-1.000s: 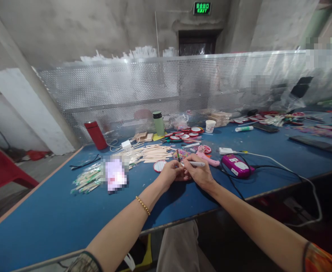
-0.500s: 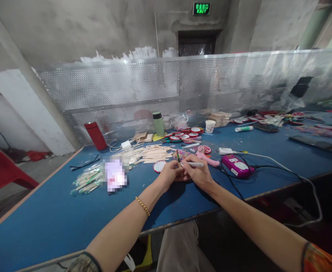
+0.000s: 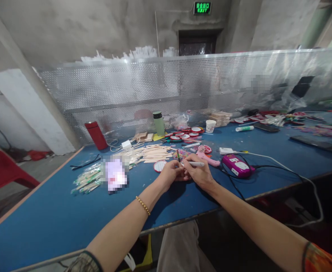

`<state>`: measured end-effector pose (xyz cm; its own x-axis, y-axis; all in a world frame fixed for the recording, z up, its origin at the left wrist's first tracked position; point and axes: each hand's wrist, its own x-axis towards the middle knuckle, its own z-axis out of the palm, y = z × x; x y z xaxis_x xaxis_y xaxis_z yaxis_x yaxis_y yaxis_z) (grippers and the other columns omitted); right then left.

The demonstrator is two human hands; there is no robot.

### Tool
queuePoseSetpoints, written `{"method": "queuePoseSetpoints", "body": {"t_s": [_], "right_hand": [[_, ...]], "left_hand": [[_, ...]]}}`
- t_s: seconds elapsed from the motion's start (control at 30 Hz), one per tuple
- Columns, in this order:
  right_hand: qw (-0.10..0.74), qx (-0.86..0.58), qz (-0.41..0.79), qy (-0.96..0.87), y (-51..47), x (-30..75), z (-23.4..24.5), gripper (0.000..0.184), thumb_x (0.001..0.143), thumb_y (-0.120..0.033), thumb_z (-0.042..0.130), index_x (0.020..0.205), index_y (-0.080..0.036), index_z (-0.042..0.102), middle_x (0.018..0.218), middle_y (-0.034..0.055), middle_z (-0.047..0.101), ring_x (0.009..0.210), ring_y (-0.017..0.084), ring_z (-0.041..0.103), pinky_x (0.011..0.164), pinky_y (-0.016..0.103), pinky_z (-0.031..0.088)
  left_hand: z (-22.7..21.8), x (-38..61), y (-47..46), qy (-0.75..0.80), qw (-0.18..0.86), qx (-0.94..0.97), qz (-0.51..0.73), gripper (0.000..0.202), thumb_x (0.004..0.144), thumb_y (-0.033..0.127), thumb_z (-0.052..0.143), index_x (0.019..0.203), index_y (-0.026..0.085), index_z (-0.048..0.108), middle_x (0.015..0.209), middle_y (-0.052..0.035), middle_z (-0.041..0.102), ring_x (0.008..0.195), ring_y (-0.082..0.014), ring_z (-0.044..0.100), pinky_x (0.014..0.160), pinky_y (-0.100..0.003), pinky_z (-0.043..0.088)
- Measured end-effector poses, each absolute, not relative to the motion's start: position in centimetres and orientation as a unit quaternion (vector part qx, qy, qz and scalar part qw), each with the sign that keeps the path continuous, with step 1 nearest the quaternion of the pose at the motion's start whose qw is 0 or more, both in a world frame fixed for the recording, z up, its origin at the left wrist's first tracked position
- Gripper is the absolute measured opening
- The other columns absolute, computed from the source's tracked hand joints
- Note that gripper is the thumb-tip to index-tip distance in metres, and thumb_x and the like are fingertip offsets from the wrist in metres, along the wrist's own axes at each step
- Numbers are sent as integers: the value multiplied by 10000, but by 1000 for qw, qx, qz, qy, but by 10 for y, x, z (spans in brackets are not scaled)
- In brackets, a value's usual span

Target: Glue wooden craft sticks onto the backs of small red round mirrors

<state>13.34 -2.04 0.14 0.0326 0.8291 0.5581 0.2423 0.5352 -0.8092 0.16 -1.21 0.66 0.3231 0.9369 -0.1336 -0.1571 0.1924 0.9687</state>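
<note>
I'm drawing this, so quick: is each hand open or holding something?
Left hand: closed, holding a small stick with a coloured end.
Right hand: closed, holding a white pen.

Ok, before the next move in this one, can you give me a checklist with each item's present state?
1. White pen held in the right hand: ok.
2. Small coloured stick held by the left hand: ok, it appears upright.
3. Pen tip placement: cannot tell, fingers hide it.
4. Wooden sticks laid out on the table: ok, beyond the left hand.
5. Purple power strip free of cords: not ok, a black cord crosses it.
</note>
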Motion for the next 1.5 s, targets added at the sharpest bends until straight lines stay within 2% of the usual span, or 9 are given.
{"method": "queuePoseSetpoints", "body": {"t_s": [0.17,0.57,0.87,1.33,1.5], "right_hand": [[591,-417,228,-652,-20,134,2,228,825,-373,562,659,-217,538,545,-23,575,409,129,566,370,223,457],[582,-410,253,-654,-20,133,1,227,832,-381,570,682,-211,548,550,-29,572,423,117,558,379,209,456],[574,-407,231,-672,-18,134,-2,226,844,-370,554,689,-206,554,559,-22,574,444,119,559,400,210,446],[573,-412,253,-662,-21,133,1,225,834,-384,562,688,-214,550,550,-28,574,437,126,563,396,218,458],[581,-406,259,-656,-21,133,1,227,829,-385,567,683,-211,557,556,-29,577,435,119,561,393,211,461]], "left_hand": [[8,1,-13,415,651,480,416,181,812,64,608,716,146,480,580,-1,626,520,-103,624,621,-279,588],[9,3,-13,418,654,475,414,283,746,154,756,708,148,476,563,9,625,499,-106,627,586,-258,578],[5,1,-10,403,655,484,417,293,736,192,779,720,144,490,583,3,627,518,-99,626,601,-267,589],[8,2,-12,418,648,485,414,242,782,126,707,700,145,481,560,8,617,513,-100,624,606,-268,591],[8,1,-11,415,650,485,412,257,768,161,733,706,146,485,571,9,624,531,-105,641,609,-261,594]]}}
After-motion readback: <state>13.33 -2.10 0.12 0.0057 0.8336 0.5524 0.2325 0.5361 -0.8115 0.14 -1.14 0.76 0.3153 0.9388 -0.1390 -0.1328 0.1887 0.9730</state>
